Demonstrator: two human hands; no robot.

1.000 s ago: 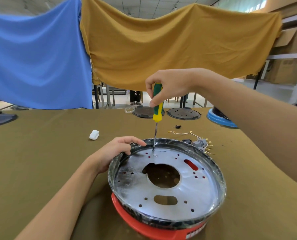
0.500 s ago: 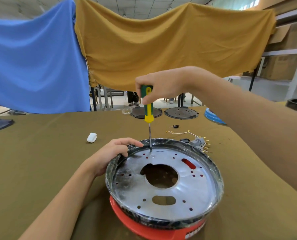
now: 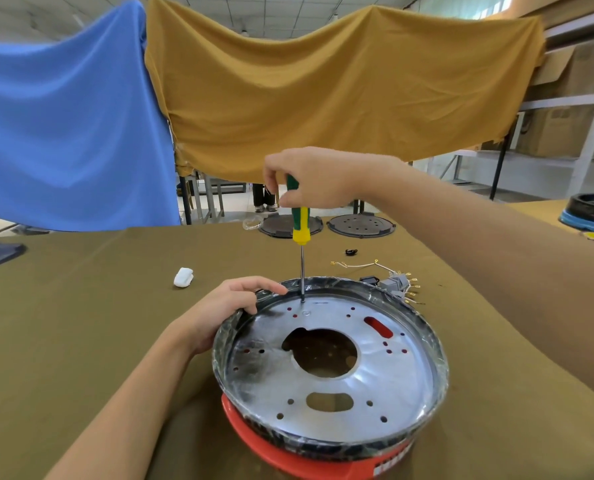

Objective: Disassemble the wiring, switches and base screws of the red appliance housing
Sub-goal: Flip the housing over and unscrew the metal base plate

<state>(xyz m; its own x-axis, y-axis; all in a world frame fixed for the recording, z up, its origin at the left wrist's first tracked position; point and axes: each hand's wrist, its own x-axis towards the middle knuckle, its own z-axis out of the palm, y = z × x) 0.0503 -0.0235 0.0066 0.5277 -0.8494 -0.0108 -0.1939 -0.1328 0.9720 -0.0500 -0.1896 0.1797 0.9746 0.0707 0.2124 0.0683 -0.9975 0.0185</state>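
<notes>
The red appliance housing (image 3: 288, 455) lies on the olive table, its round silver base plate (image 3: 385, 386) with several holes facing up inside a dark rim. My left hand (image 3: 219, 313) grips the rim at its far left. My right hand (image 3: 309, 178) holds the green and yellow screwdriver (image 3: 299, 220) upright by the handle top. The tip stands on the plate near the far rim. A removed grey switch block with wires (image 3: 399, 284) lies just behind the housing.
A small white part (image 3: 183, 277) lies left of the housing. Two dark round plates (image 3: 361, 225) sit at the table's far edge, a small black piece (image 3: 351, 251) in front of them. Blue and mustard cloths hang behind. A blue-based appliance (image 3: 589, 213) stands far right.
The screwdriver and my right hand have stayed on the same spot of the plate, fingers shifting on the handle. My left hand keeps its hold on the rim. The view moved slightly.
</notes>
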